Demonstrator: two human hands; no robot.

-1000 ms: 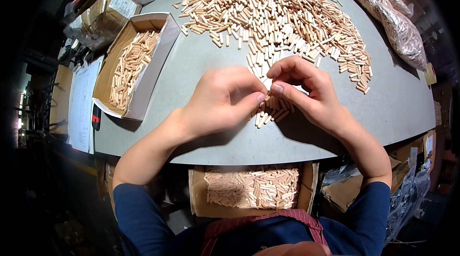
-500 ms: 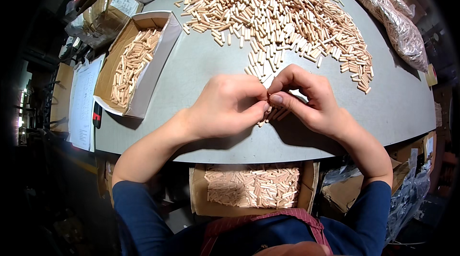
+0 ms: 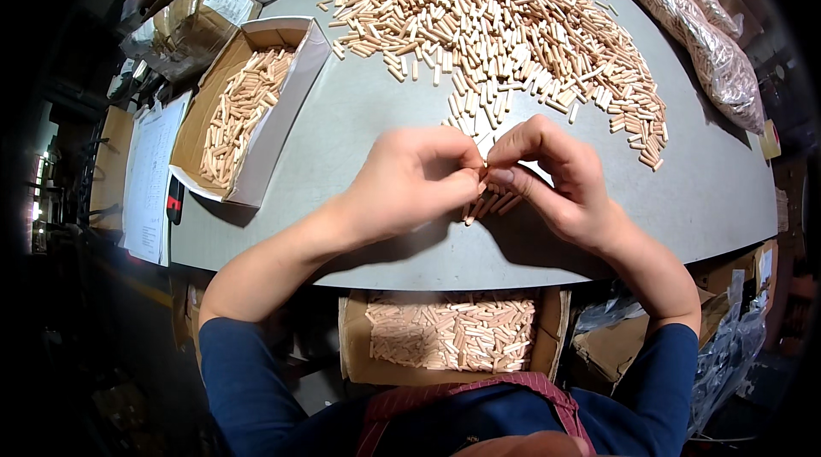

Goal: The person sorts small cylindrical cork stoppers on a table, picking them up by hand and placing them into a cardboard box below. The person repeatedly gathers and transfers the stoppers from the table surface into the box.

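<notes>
Over the grey table (image 3: 359, 106), my left hand (image 3: 419, 179) and my right hand (image 3: 556, 171) meet fingertip to fingertip, both closed in a pinch. A pale end of a wooden dowel (image 3: 485, 164) shows between them; the fingers hide most of it. Under and just below the fingertips lie several short loose dowels (image 3: 489, 205), partly shaded by my hands. A strip of dowels (image 3: 472, 106) runs from beyond my hands back to a large heap of dowels (image 3: 487, 12) at the far side of the table.
To the left stands a white cardboard box (image 3: 286, 115) part-filled with dowels, beside paper sheets (image 3: 154, 175) and a red-black tool (image 3: 175, 200). Below the table edge is another carton (image 3: 355, 354) of dowels. A clear bag of dowels (image 3: 697, 38) lies at the far right.
My hands stay pinched together, with only a slight shift of the fingers. The whole view has shifted a little, moving the table things slightly right.
</notes>
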